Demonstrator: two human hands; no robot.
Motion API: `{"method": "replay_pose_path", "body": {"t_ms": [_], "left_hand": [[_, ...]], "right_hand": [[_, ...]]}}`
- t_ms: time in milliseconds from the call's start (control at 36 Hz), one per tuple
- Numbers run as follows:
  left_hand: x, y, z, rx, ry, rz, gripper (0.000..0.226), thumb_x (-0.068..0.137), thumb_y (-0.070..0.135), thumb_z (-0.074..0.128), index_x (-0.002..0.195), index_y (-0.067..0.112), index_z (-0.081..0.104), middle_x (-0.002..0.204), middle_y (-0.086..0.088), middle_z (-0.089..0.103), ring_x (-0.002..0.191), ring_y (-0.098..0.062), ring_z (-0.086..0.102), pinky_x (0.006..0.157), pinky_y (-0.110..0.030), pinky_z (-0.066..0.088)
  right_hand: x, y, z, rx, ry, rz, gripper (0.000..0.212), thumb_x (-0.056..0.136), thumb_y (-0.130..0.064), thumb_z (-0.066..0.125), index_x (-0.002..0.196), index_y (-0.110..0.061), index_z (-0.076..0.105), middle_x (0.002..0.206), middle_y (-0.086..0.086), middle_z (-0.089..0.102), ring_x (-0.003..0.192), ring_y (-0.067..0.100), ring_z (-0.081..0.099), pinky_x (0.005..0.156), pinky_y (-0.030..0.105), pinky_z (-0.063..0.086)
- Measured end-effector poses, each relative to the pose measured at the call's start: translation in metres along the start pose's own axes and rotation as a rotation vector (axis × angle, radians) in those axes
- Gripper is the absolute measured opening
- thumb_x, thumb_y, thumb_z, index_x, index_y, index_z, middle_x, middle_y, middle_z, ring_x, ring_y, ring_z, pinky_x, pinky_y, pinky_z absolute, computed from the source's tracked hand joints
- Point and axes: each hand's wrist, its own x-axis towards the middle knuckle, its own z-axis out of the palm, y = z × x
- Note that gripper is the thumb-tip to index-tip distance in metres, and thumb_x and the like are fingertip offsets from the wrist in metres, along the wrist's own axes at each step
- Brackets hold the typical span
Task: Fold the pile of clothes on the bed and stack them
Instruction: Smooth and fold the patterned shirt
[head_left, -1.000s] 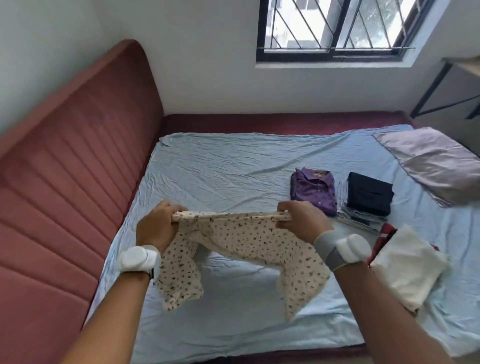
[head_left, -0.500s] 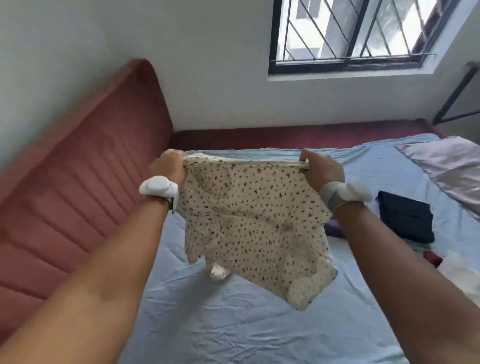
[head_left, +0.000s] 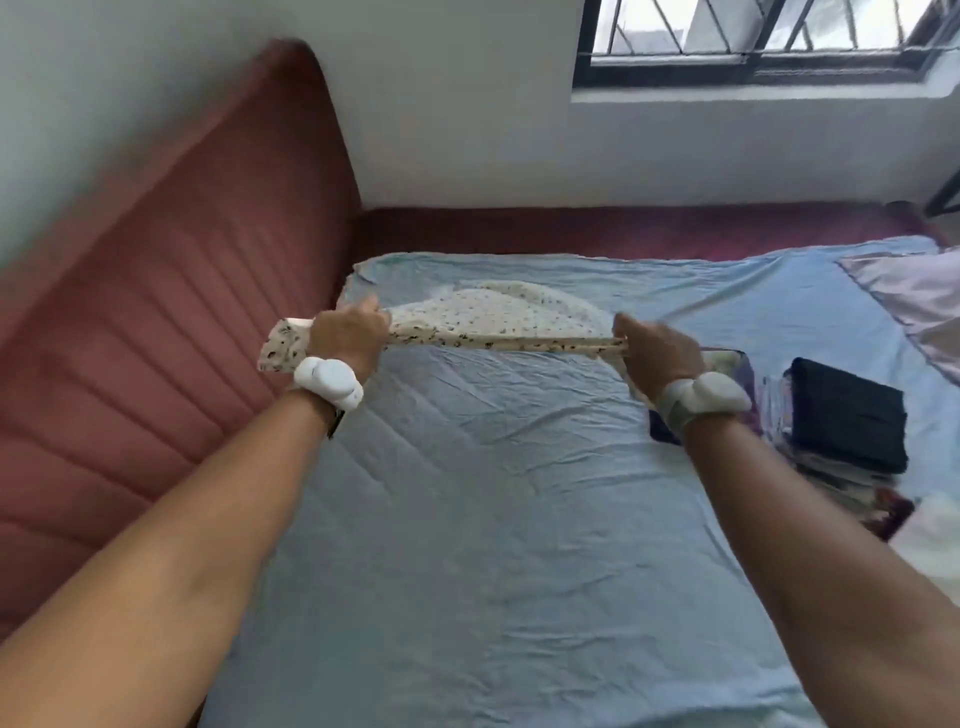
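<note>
A cream garment with small dark spots (head_left: 488, 317) is stretched out flat in the air over the blue bedsheet (head_left: 498, 519), billowing away from me. My left hand (head_left: 347, 338) grips its left edge and my right hand (head_left: 655, 353) grips its right edge, arms extended. A corner of the cloth sticks out left of my left hand. To the right lie a folded dark garment (head_left: 847, 415) on a pale folded pile, and a folded purple shirt (head_left: 737, 364), mostly hidden behind my right wrist.
A padded red headboard (head_left: 171, 332) runs along the left, with a red bed frame at the far edge under a barred window (head_left: 753, 36). A lilac pillow (head_left: 914, 291) lies at the far right. Red and white cloth (head_left: 914, 519) sits at the right edge.
The spotted garment hung down from my hands before; both hands have swung it forward and it now flies out flat over the bed. My view has tilted down.
</note>
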Motion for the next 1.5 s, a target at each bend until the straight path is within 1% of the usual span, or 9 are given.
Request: {"method": "replay_pose_path", "body": {"t_ms": [139, 306, 528, 667, 750, 917, 1111, 1361, 1500], "left_hand": [[-0.062, 0.03, 0.071, 0.114, -0.076, 0.09, 0.018, 0.06, -0.001, 0.08, 0.064, 0.012, 0.068, 0.072, -0.01, 0.057, 0.05, -0.028, 0.058, 0.045, -0.027, 0.038], [-0.146, 0.081, 0.146, 0.131, -0.357, 0.088, 0.043, 0.09, -0.002, 0.047, 0.13, 0.013, 0.05, 0.127, -0.011, 0.05, 0.105, -0.032, 0.058, 0.07, -0.035, 0.045], [-0.263, 0.154, 0.212, 0.045, -0.839, 0.089, 0.05, 0.096, 0.003, 0.039, 0.144, 0.008, 0.027, 0.144, -0.012, 0.036, 0.124, -0.03, 0.044, 0.092, -0.041, 0.042], [-0.313, 0.172, 0.241, -0.075, -1.067, 0.044, 0.073, 0.088, 0.055, 0.057, 0.142, 0.011, 0.035, 0.138, -0.008, 0.042, 0.123, -0.029, 0.046, 0.095, -0.043, 0.04], [-0.319, 0.166, 0.249, -0.25, -0.955, -0.059, 0.09, 0.075, 0.086, 0.04, 0.134, 0.018, 0.049, 0.133, -0.004, 0.05, 0.122, -0.028, 0.048, 0.095, -0.044, 0.037], [-0.289, 0.118, 0.281, -0.496, -0.395, -0.602, 0.062, 0.087, 0.064, 0.034, 0.11, 0.011, 0.06, 0.114, -0.016, 0.056, 0.105, -0.035, 0.052, 0.083, -0.043, 0.041], [-0.215, 0.063, 0.34, -0.674, -0.437, -1.428, 0.045, 0.103, 0.034, 0.034, 0.133, 0.003, 0.045, 0.142, -0.019, 0.043, 0.13, -0.034, 0.041, 0.104, -0.036, 0.029], [-0.177, 0.05, 0.374, -0.923, -0.55, -1.248, 0.036, 0.091, 0.04, 0.05, 0.117, 0.02, 0.063, 0.125, -0.014, 0.059, 0.117, -0.036, 0.053, 0.103, -0.038, 0.041], [-0.188, 0.029, 0.361, -1.184, -0.047, -1.198, 0.021, 0.097, 0.024, 0.056, 0.103, 0.012, 0.039, 0.099, 0.0, 0.053, 0.09, -0.019, 0.053, 0.073, -0.017, 0.042]], "right_hand": [[-0.046, 0.008, 0.075, -0.086, -0.198, -0.016, 0.031, 0.09, 0.001, 0.043, 0.116, -0.015, 0.049, 0.102, 0.013, 0.065, 0.086, 0.033, 0.065, 0.06, 0.033, 0.036], [-0.107, 0.027, 0.191, -0.053, -0.456, 0.023, 0.028, 0.09, -0.008, 0.047, 0.116, -0.018, 0.04, 0.099, 0.011, 0.067, 0.078, 0.029, 0.063, 0.061, 0.034, 0.046], [-0.203, 0.034, 0.298, -0.08, -0.765, 0.119, 0.054, 0.085, -0.034, 0.061, 0.129, -0.017, 0.034, 0.107, 0.017, 0.06, 0.092, 0.034, 0.06, 0.069, 0.036, 0.045], [-0.252, 0.032, 0.326, -0.198, -0.929, 0.126, 0.078, 0.081, -0.067, 0.056, 0.141, -0.025, 0.029, 0.145, 0.016, 0.033, 0.133, 0.036, 0.032, 0.105, 0.051, 0.028], [-0.253, 0.017, 0.334, -0.178, -0.862, 0.125, 0.074, 0.084, -0.072, 0.043, 0.138, -0.022, 0.035, 0.142, 0.016, 0.035, 0.131, 0.036, 0.032, 0.103, 0.052, 0.028], [-0.201, -0.054, 0.358, 0.007, -0.631, -0.027, 0.056, 0.091, -0.061, 0.041, 0.133, -0.023, 0.044, 0.139, 0.012, 0.038, 0.129, 0.031, 0.033, 0.102, 0.048, 0.028], [-0.138, -0.142, 0.41, 0.185, -0.589, -0.123, 0.061, 0.096, -0.056, 0.035, 0.149, -0.027, 0.024, 0.161, 0.007, 0.003, 0.148, 0.028, 0.003, 0.116, 0.054, 0.001], [-0.12, -0.183, 0.46, 0.139, -0.541, -0.088, 0.064, 0.094, -0.063, 0.009, 0.15, -0.039, -0.008, 0.158, -0.005, -0.024, 0.145, 0.02, -0.023, 0.114, 0.058, -0.014], [-0.123, -0.182, 0.469, 0.103, -0.462, -0.092, 0.062, 0.097, -0.061, 0.013, 0.15, -0.04, -0.01, 0.158, -0.006, -0.024, 0.146, 0.019, -0.021, 0.115, 0.057, -0.01]]}}
